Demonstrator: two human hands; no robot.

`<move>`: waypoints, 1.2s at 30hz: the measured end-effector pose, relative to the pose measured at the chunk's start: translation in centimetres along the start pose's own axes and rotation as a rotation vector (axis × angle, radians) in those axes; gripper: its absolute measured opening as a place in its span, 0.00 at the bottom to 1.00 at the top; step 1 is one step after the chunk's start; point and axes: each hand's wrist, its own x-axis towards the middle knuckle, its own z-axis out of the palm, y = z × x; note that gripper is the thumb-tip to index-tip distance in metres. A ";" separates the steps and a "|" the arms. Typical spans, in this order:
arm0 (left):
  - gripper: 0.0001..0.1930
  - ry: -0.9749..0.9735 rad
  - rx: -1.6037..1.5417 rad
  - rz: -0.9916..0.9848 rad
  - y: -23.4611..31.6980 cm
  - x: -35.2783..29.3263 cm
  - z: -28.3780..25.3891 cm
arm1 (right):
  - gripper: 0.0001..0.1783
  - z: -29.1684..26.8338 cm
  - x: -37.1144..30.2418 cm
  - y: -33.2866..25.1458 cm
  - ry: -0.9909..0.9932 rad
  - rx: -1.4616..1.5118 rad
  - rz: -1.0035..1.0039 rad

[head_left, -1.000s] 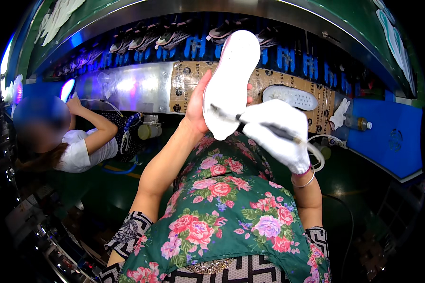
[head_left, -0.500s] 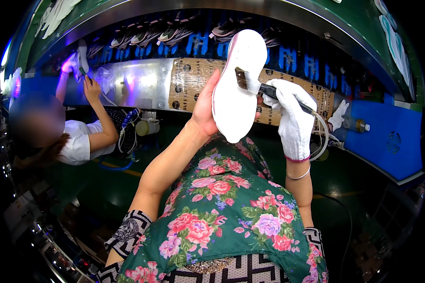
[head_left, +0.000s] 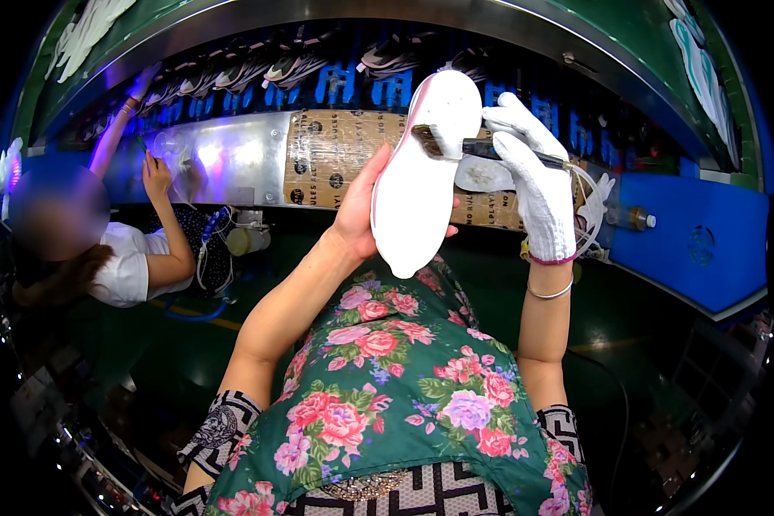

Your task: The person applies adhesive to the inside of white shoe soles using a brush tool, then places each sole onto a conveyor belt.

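My bare left hand point(head_left: 359, 211) holds a long white shoe sole point(head_left: 414, 198) from its left side and underneath, with fingertips showing at its right edge. The sole's broad flat face is turned up, and a pinkish edge runs along its left side. In my right hand point(head_left: 537, 181), which wears a white knit glove, is a brush point(head_left: 490, 149) with a dark handle. Its dark, wide bristles lie against the far half of the sole. A clear hose point(head_left: 595, 219) curves from the handle's back end down past the glove.
Cardboard point(head_left: 331, 163) covers part of the metal bench point(head_left: 262, 159), with a pale oval piece point(head_left: 486, 176) on it. Dark shoes point(head_left: 297, 64) stand along blue holders point(head_left: 335, 84). A bottle point(head_left: 635, 218) lies right by a blue panel point(head_left: 692, 249). A co-worker point(head_left: 125, 267) works at left.
The sole has moved left and slightly nearer, tilting a little. The brush has shifted toward its far end. My gloved fingers are straighter. The co-worker's far hand has reached toward the shoes.
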 end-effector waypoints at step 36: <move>0.30 0.053 1.158 0.742 -0.7 -3.1 0.7 | 0.23 0.2 -0.1 1.1 0.069 0.639 0.136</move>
